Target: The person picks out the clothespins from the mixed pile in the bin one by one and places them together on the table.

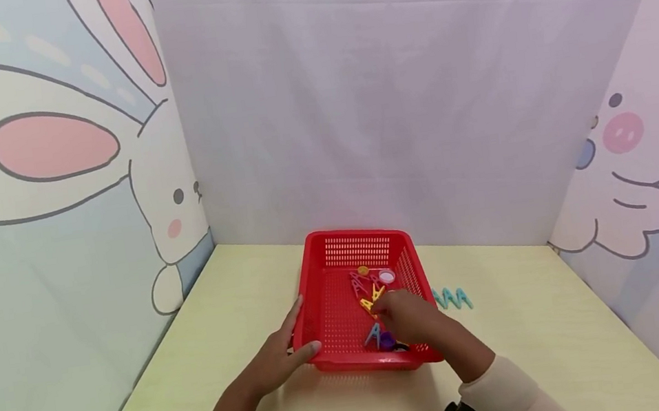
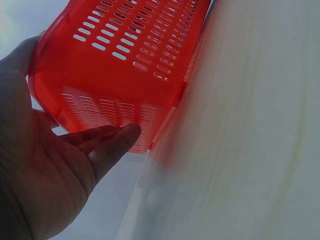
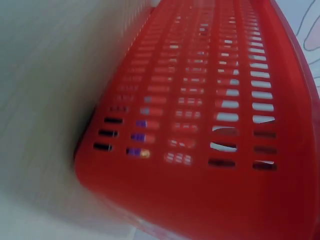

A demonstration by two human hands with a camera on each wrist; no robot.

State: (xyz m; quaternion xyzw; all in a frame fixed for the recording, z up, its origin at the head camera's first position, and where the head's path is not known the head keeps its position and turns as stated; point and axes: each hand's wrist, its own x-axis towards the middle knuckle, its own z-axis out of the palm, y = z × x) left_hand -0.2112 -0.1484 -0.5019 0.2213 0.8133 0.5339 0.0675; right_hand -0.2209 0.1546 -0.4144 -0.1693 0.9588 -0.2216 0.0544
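Got yellow clips (image 1: 377, 295) in a red basket (image 1: 362, 361) on the counter (image 1: 538, 317), w/ pink clips (image 1: 359, 286) farther back & a blue-gray clip (image 1: 374, 332) nearer. Reaching in w/ right hand (image 1: 409, 316), can't tell if pinching anything. Gripping near-left corner w/ left hand (image 1: 275, 362). Also seeing 3 teal clips (image 1: 449, 298) outside, just right.

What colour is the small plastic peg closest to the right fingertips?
Yellow; that small plastic peg shows best in the head view.

Clips (image 1: 377, 292) in basket (image 1: 358, 233) — rightward, perhaps three other clips (image 1: 449, 297)
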